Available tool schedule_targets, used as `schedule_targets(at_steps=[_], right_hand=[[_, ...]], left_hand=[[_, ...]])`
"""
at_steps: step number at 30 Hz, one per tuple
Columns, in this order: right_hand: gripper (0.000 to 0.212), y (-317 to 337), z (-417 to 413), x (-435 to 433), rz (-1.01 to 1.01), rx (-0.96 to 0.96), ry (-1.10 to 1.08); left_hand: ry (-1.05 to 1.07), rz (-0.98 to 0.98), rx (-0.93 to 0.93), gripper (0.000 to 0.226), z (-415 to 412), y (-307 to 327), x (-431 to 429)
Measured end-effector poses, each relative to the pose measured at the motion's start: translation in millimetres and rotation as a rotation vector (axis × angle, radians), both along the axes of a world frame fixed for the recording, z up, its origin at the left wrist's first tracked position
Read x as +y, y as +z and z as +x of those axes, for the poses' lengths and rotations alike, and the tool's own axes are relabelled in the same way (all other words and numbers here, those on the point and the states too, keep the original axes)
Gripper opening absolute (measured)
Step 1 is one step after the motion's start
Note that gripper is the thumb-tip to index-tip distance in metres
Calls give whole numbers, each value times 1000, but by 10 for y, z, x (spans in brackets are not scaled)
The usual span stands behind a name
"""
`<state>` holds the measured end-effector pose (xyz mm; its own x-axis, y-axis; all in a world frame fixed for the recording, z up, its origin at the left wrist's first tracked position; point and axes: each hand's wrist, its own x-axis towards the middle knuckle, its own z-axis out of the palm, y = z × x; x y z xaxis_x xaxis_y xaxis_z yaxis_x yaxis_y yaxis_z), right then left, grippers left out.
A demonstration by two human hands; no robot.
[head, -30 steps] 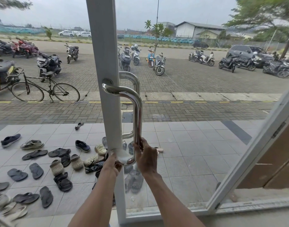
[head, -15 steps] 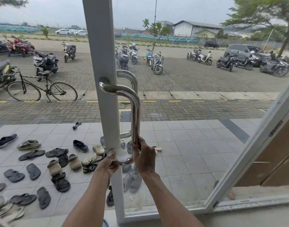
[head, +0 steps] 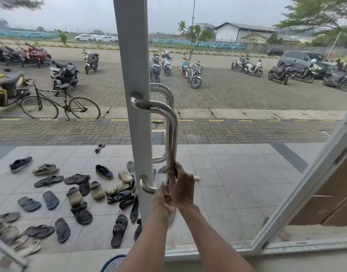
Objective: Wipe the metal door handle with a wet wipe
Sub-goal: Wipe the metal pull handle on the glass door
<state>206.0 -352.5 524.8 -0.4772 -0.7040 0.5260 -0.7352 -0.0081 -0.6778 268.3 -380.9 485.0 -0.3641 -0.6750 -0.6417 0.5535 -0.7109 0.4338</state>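
From my end: metal door handle (head: 173,134) stands upright on the white door post (head: 136,65), approx centre of view. R hand (head: 182,188) grips the bottom of the vertical bar, fingers wrapped round it. L hand (head: 162,201) is just below, touching the R, fingers curled at the lower bend. Wet wipe hidden, can't tell which hand has it. Shoes & sandals (head: 78,195) lie on the tiles (head: 237,173) outside, left of the post

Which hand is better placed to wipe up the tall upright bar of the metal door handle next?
Right, probably. The right hand curls round the upright bar of the metal door handle, with bare bar above it. The left hand sits lower, at the bottom bend.
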Motion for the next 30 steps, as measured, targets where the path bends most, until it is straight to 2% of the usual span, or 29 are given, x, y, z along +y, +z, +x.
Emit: schedule_targets(at_steps=[2, 5, 7, 9, 11, 14, 17, 21, 23, 25, 27, 28, 30], right_hand=[[26, 7, -1, 7, -5, -3, 10], [27, 17, 1, 0, -4, -7, 15], [28, 8, -22, -21, 15, -11, 17], [29, -7, -41, -34, 37, -11, 24], [31, -15, -57, -37, 56, -8, 25], [33, -18, -69, -39, 63, -17, 35], [31, -5, -64, -27, 61, -57, 54], [27, -1, -65, -26, 61, -81, 73], [29, 2, -61, -28, 61, -123, 74], [41, -13, -52, 2, 49, -190, 61], [61, -96, -3, 70, 19, -230, -10], [63, -159, 32, 121, 6, -265, -73], [52, -310, 80, 214, 50, -383, -205]], left_hand=[[-40, 2, -127, 34, 143, -11, -136], [16, 5, -347, 15, 406, -42, -355], [29, -7, -412, 16, 498, -50, -395], [14, -2, -401, 16, 451, -53, -338], [-28, 0, -346, 25, 296, -60, -205], [-43, 42, -101, 46, 6, 11, -17], [-44, 47, 26, 43, -152, 93, -7], [-204, 69, 19, 51, -53, 137, -42], [-273, 87, -70, 52, -2, 189, -38], [-328, 154, -159, 55, 45, 236, -27], [-317, 230, -173, 53, 97, 269, -47], [-306, 272, -184, 51, 116, 275, -66], [-313, 283, -227, 47, 135, 257, -105]])
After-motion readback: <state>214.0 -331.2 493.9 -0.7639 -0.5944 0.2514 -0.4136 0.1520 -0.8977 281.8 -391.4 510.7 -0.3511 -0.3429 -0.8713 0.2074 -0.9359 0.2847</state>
